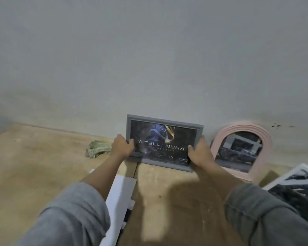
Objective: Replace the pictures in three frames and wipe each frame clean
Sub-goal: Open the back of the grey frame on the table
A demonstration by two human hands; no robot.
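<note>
Gripping the grey frame [164, 142] at both short ends, left hand [122, 146] and right hand [200, 154] curled around it, long axis parallel to the wall [149, 59].

A frame [164, 142] stands on the table [34, 166] against the wall [149, 59] — left hand [122, 146] on its left edge, right hand [200, 155] on its right. Cloth [97, 149] lies left of it, an arched frame [242, 148] right — papers [120, 197] in front.
</note>
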